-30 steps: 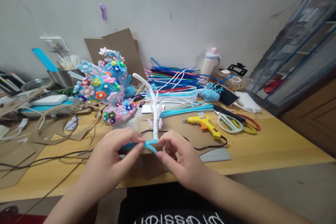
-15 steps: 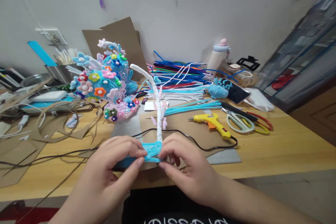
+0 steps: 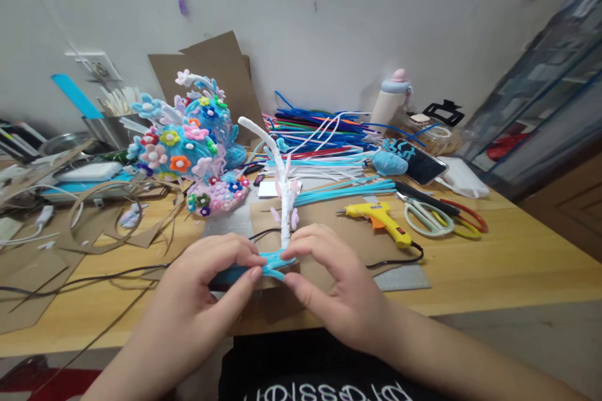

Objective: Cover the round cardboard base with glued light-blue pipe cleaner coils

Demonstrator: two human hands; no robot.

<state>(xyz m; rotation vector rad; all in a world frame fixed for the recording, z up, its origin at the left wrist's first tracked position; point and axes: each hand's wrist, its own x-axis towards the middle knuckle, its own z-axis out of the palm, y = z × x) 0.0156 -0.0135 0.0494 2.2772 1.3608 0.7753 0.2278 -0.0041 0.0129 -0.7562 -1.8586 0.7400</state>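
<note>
Between my hands is a base covered in bright blue pipe cleaner [image 3: 273, 260], with a fuzzy white-wrapped stem [image 3: 285, 219] rising from it and curving left at the top. Small pink pieces are on the stem. My left hand [image 3: 197, 288] is closed, thumb and forefinger pinching the blue pipe cleaner near its middle. At the base's right end my right hand [image 3: 343, 288] grips the blue pipe cleaner, forefinger on top and thumb lower down at the front edge. Its other fingers are mostly hidden.
A yellow glue gun [image 3: 380, 219] lies at the right, its black cord crossing the cardboard. Behind it are scissors [image 3: 429, 218], a phone [image 3: 426, 166] and bundled pipe cleaners [image 3: 324, 131]. A flower-covered blue piece [image 3: 188, 153] stands left, near cardboard scraps [image 3: 31, 276].
The blue base has tilted and risen slightly, and the stem's top has shifted right. My right forefinger has moved up onto the base's top, farther from the thumb.
</note>
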